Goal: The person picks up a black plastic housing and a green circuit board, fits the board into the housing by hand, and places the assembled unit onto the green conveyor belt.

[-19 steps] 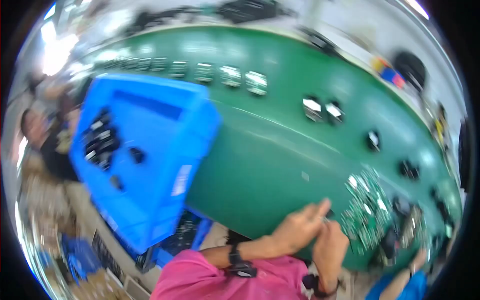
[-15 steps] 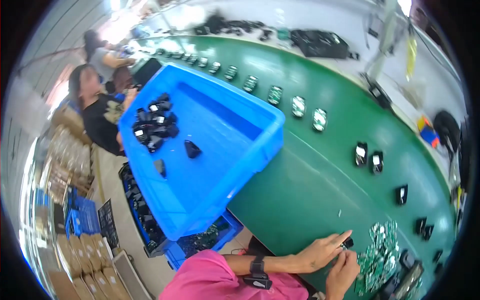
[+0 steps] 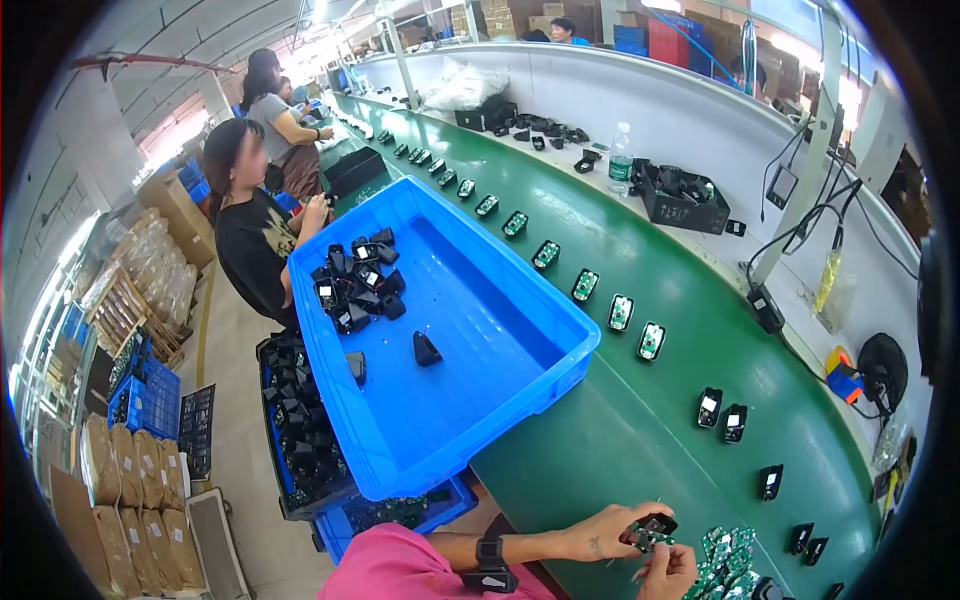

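Note:
My left hand grips a black plastic housing, its hollow side showing, above the near edge of the green bench. A small green circuit board is at the housing's opening, pinched by the fingers of my right hand. Whether the board sits inside the housing or only touches it, I cannot tell. Beside my right hand lies a heap of green circuit boards, cut off by the lower edge. A black band with a device is strapped round my left wrist.
A large blue bin holding several black housings stands left of my hands. Along the green bench runs a row of housings with boards. Two black housings lie nearer. Another person works beyond the bin.
The view has tilted up, so the bench and bin appear lower. My hands have turned the black housing, and its hollow side and the green board now show between them.

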A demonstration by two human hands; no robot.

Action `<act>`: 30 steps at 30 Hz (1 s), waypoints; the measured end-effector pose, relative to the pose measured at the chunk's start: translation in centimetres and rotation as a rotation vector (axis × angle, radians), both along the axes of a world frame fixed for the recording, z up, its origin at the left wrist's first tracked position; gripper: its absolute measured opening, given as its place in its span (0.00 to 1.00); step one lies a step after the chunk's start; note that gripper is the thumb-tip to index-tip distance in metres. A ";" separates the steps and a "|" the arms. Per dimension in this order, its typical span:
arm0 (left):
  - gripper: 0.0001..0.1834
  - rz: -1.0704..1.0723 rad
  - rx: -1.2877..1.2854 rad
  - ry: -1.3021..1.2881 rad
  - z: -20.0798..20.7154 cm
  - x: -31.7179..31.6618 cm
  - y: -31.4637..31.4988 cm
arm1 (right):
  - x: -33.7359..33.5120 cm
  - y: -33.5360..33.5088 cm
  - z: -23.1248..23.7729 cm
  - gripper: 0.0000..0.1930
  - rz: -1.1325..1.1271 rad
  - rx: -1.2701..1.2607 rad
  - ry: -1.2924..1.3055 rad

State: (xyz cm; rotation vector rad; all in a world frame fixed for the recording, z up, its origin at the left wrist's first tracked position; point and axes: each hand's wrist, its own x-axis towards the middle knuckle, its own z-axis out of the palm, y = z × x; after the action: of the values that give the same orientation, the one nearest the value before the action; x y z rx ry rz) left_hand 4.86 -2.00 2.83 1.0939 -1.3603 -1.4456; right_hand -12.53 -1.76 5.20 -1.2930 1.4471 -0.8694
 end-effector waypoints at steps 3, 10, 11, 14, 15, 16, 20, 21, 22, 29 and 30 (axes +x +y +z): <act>0.33 0.019 -0.007 -0.039 -0.5 -0.6 -0.4 | 0.5 0.0 -1.0 0.08 0.042 -0.049 -0.086; 0.31 0.008 -0.171 -0.084 -0.5 0.0 -1.4 | -0.1 -2.2 1.3 0.14 0.114 -0.144 0.170; 0.30 0.076 -0.242 -0.082 -0.9 -0.2 -1.4 | -0.5 -2.6 1.3 0.14 0.162 -0.096 0.139; 0.28 0.173 -0.261 -0.126 -1.5 -1.3 -1.5 | -0.5 -2.9 0.7 0.15 0.224 -0.122 0.225; 0.28 0.173 -0.260 -0.126 -1.7 -1.4 -1.5 | -0.5 -2.8 0.5 0.15 0.236 -0.153 0.269; 0.27 0.199 -0.307 -0.127 -1.7 -1.4 -1.6 | 0.0 -2.7 1.8 0.15 0.235 -0.162 0.308; 0.23 0.201 -0.300 -0.096 -0.9 -1.5 -1.8 | -0.2 -2.0 1.9 0.14 0.264 -0.220 0.348; 0.23 0.179 -0.292 -0.084 -1.0 -1.6 -2.1 | -0.1 -2.1 1.4 0.14 0.244 -0.207 0.358; 0.23 0.218 -0.358 -0.111 -1.4 -1.8 -2.5 | 0.0 -2.4 1.0 0.12 0.223 -0.267 0.270; 0.23 0.356 -0.063 0.033 1.5 -1.2 -2.9 | 2.2 -4.4 2.1 0.10 0.083 -0.407 0.181; 0.24 0.340 -0.109 0.030 1.4 -1.4 -3.0 | 2.0 -4.4 2.3 0.10 0.062 -0.382 0.185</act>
State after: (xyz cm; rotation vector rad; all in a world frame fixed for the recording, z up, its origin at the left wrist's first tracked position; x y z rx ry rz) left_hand 3.42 -5.01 4.20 1.1630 -1.1524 -1.1228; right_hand -10.55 -6.16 7.47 -1.7316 1.4160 -1.0411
